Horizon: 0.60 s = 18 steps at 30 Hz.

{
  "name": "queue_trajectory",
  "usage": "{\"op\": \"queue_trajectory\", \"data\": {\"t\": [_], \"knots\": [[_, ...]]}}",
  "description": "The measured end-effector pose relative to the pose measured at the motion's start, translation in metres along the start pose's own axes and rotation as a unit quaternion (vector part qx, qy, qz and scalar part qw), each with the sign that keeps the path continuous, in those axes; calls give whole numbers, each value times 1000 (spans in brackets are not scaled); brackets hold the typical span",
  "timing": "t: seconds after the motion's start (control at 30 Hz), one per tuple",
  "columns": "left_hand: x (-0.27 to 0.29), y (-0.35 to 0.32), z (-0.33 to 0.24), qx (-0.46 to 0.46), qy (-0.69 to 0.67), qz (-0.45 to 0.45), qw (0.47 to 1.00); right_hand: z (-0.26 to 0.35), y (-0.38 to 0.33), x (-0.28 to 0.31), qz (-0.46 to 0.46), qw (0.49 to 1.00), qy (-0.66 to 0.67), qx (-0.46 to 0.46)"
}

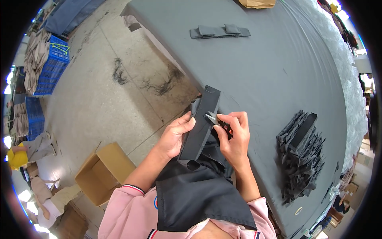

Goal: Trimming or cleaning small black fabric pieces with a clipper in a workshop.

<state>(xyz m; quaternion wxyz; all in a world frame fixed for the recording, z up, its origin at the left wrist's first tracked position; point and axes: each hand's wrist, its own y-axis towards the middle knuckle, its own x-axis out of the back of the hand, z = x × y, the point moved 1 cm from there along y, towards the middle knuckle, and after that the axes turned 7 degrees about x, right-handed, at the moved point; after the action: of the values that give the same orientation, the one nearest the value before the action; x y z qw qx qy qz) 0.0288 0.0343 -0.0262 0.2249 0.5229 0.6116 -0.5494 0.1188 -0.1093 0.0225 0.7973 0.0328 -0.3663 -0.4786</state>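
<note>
My left hand (174,136) grips a flat dark fabric strip (200,129) by its left edge, thumb on top. The strip slants across the table's near edge, and looser dark cloth hangs beneath it. In my right hand (235,137) is a small pair of thread snips (212,118), pinched between thumb and fingers. The metal blades point left and lie against or just over the strip; I cannot tell whether they touch it. A black apron (203,203) covers my front below the hands.
A grey cloth-covered table (262,75) spreads ahead and right. On it are a thick stack of dark strips (300,159), a folded grey strip (219,32) and a brown paper piece (258,3). Left on the floor stand a cardboard box (115,163) and blue crates (53,65); people are farther left.
</note>
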Motion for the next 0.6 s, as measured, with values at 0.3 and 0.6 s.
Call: {"op": "queue_trajectory", "data": {"t": [0.3,0.6], "knots": [[2,-3,6,29,10,14,999,-8,-8,-11,21,1000,-15,3],[9,2,8,63,-27,-1,998,-29,-52,-3,-17,963,168,-211]]}}
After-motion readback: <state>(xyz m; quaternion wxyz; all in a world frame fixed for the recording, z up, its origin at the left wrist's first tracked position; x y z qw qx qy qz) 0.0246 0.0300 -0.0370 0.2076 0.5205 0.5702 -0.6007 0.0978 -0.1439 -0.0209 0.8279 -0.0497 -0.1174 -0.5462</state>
